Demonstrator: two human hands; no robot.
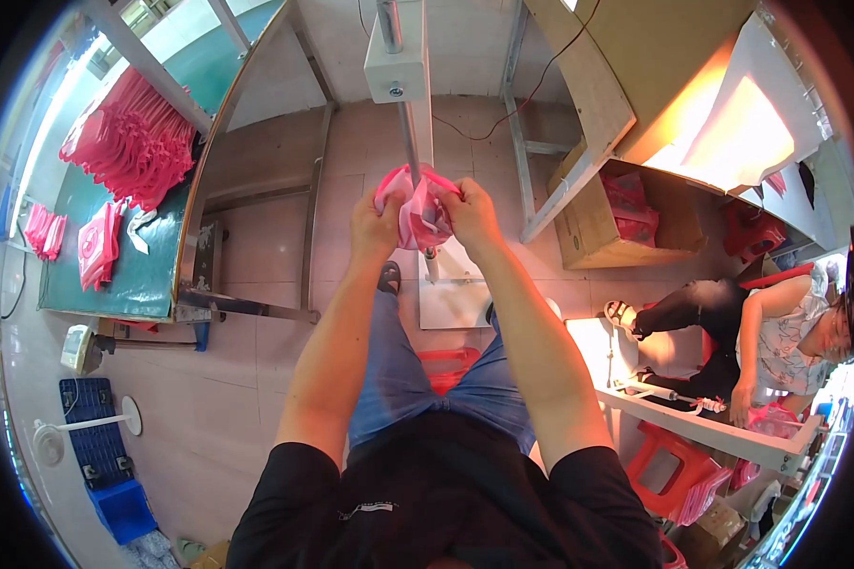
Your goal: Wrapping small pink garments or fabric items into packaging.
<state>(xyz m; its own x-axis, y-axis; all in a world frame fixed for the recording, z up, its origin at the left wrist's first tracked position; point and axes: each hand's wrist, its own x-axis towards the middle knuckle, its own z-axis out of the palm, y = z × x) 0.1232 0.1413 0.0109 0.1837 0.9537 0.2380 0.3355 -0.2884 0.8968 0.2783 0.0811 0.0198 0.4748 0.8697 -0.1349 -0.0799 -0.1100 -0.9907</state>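
Observation:
My left hand [378, 226] and my right hand [472, 216] grip the two sides of a thin, shiny pink piece [417, 211], which looks like a small bag or cloth. Its upper edge is spread between my fingers and thumbs, and folds hang below. I cannot make out its exact kind. Directly behind it, the vertical metal rod [407, 133] of a white post machine [396, 68] comes down; whether the piece touches the rod is unclear. The machine's pale base [451, 302] stands on the floor between my legs.
At left, a green-topped table [147, 275] bears a pile of pink pieces [133, 133] and smaller bundles. A cardboard box [588, 232] with pink goods stands at right. A seated co-worker [788, 332] is beside a white-framed bench [702, 431]. Red stools [669, 469] stand below.

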